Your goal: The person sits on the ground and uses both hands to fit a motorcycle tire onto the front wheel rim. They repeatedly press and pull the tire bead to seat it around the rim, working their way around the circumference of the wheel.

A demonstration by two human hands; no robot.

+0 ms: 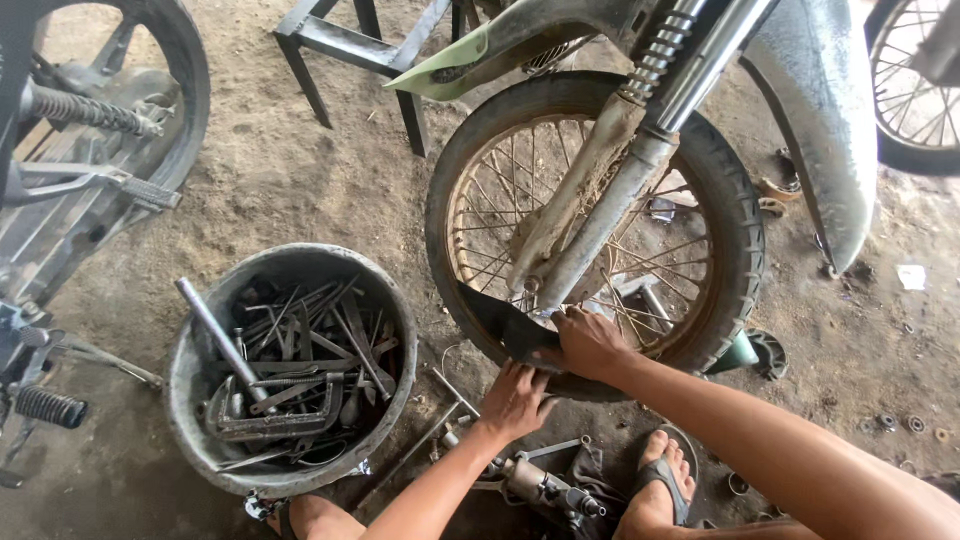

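A motorcycle front wheel (725,210) with spokes and a worn tyre stands on the dirt floor, held in dusty fork legs (600,215). My right hand (590,343) grips a dark flat strip (505,322) that runs along the lower left of the tyre by the rim. My left hand (515,400) presses flat against the bottom of the tyre just below that strip, fingers spread. My foot in a sandal (662,485) rests on the ground beneath.
A battered metal bucket (190,385) full of wrenches and rods sits to the left. Loose tools and a metal part (545,487) lie by my foot. Another motorcycle (90,150) is at the left, a metal stand (350,50) behind, another wheel (915,90) top right.
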